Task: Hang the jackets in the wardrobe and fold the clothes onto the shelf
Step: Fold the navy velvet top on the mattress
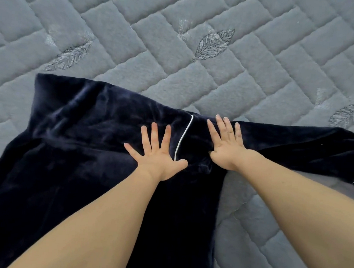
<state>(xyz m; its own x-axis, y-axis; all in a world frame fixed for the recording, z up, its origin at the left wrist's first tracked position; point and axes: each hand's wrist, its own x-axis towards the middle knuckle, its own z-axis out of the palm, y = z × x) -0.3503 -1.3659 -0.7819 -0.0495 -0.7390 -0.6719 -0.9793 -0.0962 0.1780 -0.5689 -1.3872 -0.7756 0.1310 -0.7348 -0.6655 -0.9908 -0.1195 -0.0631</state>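
Head view: dark navy plush velvet garment with white piping (71,148) lies spread on the grey quilted bed cover (218,53), draping off its near edge. Left hand (160,159) and right hand (226,145) lie flat, fingers splayed, pressing its middle. Risk: slippery pile bunches or the hanging part slides off.

The upper half of the grey quilted bedcover (199,21) is left bare, and open room is offered there across its whole width. The near left and middle are taken up by the dark navy garment (71,148), which is spread flat and low. Its centre is occupied by the left hand (158,157) and the right hand (227,145), both laid flat with fingers spread, a white piping line (183,138) being left between them. A strip of bare bedcover is seen at the lower right, partly crossed by the right forearm
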